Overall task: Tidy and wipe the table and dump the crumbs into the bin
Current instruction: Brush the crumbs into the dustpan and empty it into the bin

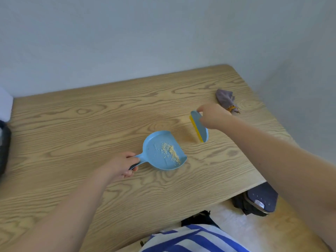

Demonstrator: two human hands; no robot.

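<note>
while the left hand grips one blue dustpan by its handle, one crumb pile lies inside it. right hand pinches one yellow-edged scraper just beyond. one grey cloth sits on the wooden table, far right.

Pale grey walls meet in a corner behind the wood-grain table; light floor below
</note>
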